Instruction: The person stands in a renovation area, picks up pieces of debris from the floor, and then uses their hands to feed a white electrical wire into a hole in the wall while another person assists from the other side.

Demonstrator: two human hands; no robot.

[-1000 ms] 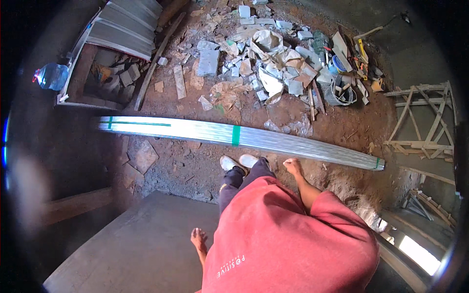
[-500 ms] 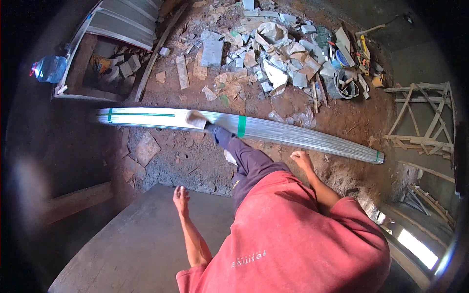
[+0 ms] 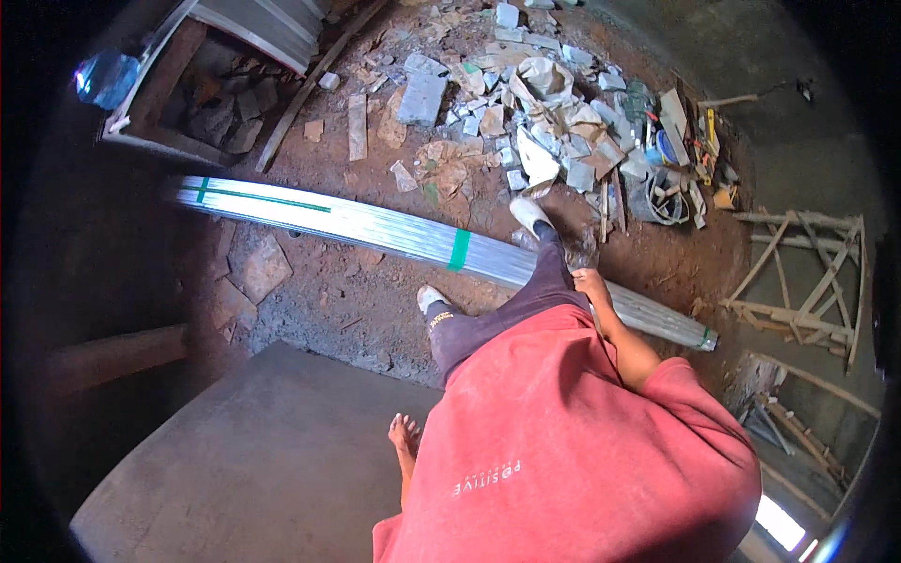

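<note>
1. While your shoes [image 3: 528, 216] are on both sides of the bars [image 3: 375, 223], the bars lie from the upper left to the middle right, with green tape [image 3: 458, 251] around them.
2. Your left hand [image 3: 404, 433], low in the middle, looks empty, its fingers softly bent.
3. Your right hand [image 3: 589, 283] is by your leg [image 3: 547, 269], right of the middle; I cannot tell if it is closed.

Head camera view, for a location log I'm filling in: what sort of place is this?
Probably a building site: a long, green-banded silvery bundle lies across bare earth, a heap of rubble spreads beyond it, and a rough timber frame is at the right.
</note>
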